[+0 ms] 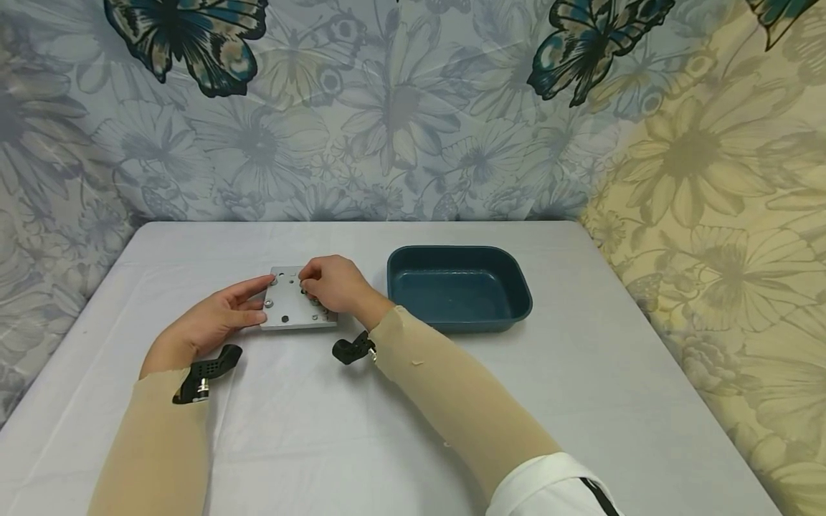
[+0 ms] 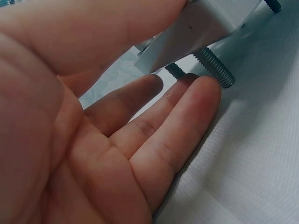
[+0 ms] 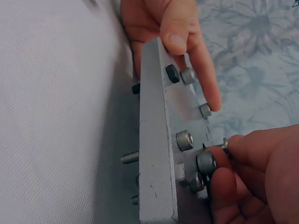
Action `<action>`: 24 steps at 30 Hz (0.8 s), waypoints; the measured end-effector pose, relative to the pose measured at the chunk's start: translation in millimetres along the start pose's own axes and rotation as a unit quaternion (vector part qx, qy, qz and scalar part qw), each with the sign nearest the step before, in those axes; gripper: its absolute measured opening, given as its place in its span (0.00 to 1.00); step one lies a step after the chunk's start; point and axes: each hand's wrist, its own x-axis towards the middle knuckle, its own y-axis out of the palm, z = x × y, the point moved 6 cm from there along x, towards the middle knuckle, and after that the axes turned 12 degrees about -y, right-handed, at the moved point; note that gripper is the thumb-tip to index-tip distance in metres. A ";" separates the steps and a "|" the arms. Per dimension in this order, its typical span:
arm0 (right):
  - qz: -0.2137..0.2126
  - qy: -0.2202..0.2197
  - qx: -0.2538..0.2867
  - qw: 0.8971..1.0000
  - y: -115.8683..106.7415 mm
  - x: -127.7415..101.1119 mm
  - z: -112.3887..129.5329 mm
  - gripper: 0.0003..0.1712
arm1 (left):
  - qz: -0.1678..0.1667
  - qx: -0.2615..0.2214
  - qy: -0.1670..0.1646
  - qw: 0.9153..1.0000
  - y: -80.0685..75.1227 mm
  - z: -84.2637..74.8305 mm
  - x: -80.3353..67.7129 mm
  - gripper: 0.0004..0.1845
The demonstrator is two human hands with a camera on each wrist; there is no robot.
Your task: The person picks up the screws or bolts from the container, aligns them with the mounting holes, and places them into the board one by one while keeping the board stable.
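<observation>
A silver metal plate [image 1: 300,313] lies on the white-covered table, with several bolts in its holes. In the right wrist view it shows knurled socket-head bolts [image 3: 185,140] and a black bolt head [image 3: 173,73] on its face; threaded ends [image 2: 214,67] stick out below in the left wrist view. My left hand [image 1: 216,320] holds the plate's left edge, thumb at the near corner and index finger by the far one. The other fingers stretch out under the plate. Over the plate's right half, my right hand [image 1: 338,284] pinches a small bolt [image 3: 224,144] between thumb and fingertips.
A dark blue-green plastic basin [image 1: 458,326] stands on the table just right of the plate, behind my right forearm. Black wrist mounts [image 1: 353,349] sit on both wrists. Flowered fabric [image 1: 400,122] hangs behind the table and along its sides.
</observation>
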 end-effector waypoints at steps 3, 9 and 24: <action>0.004 -0.001 -0.002 1.000 0.6 -0.3 0.1 0.08 | 0.003 -0.004 0.000 1.000 0.4 0.7 0.4 0.46; 0.005 -0.004 -0.010 1.000 0.9 -0.4 0.9 0.08 | 0.005 -0.005 0.000 1.000 -0.2 0.4 0.8 0.46; -0.013 -0.014 -0.042 0.999 0.5 0.8 0.7 0.05 | 0.003 -0.015 -0.002 1.000 -0.8 0.2 2.0 0.46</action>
